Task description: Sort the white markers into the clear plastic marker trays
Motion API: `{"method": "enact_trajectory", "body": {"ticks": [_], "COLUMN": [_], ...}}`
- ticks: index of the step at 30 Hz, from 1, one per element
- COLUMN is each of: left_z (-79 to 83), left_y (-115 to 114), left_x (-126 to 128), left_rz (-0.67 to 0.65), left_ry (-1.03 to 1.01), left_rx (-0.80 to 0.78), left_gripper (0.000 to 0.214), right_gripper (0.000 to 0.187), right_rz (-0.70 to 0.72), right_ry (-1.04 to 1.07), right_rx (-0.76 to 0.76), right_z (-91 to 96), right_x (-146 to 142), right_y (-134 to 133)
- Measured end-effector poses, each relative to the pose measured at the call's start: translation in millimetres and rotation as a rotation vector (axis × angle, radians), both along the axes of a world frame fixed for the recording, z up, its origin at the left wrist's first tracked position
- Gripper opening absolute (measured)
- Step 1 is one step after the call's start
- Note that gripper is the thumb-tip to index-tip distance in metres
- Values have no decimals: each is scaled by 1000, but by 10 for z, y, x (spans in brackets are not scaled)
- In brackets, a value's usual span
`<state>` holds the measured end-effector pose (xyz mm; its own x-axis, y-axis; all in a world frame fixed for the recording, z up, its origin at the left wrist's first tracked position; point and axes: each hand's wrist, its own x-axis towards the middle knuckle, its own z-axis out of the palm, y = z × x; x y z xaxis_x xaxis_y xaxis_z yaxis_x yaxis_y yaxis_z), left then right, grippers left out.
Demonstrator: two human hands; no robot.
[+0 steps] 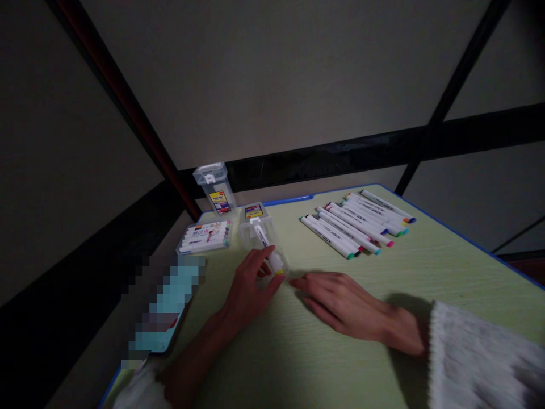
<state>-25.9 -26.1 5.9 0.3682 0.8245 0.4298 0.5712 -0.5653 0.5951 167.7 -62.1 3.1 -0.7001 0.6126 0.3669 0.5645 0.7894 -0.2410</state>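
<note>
A clear plastic marker case (281,250) lies on the table with its lid (255,211) swung open at the far end. One white marker (275,258) with a yellow end rests in it. My left hand (251,284) is closed around the near part of the case, its thumb by the yellow end and its index finger over the marker. Just right of the case, my right hand (344,304) hovers low or rests on the tabletop, fingers extended and holding nothing. Several white markers (357,221) with coloured ends lie in a row beyond it.
A closed case full of markers (206,236) lies at the left, with an upright clear container (217,190) behind it. A phone-like flat object (174,307), partly blurred out, sits near the left edge. The wall (289,85) borders the table's back.
</note>
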Motion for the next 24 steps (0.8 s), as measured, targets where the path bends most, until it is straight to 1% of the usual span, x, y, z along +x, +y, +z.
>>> {"method": "enact_trajectory", "body": {"ticks": [8,15,24], "left_z": [-23,-38,-54], "left_y": [12,25,37], "left_x": [-1,-10,-19], "left_rz": [12,6,-24], "left_ry": [-29,11,25], "left_rx": [-14,-26,-18], "left_gripper": [42,44,40], "right_gripper": [28,27,29], "right_rz": [1,8,18], "right_ry": [-31,-47,-70], "right_rx": [-16,-19,-38], "right_z": [-5,-7,-9], "right_x": [-1,3,-11], "right_y": [-3,-8,-2]}}
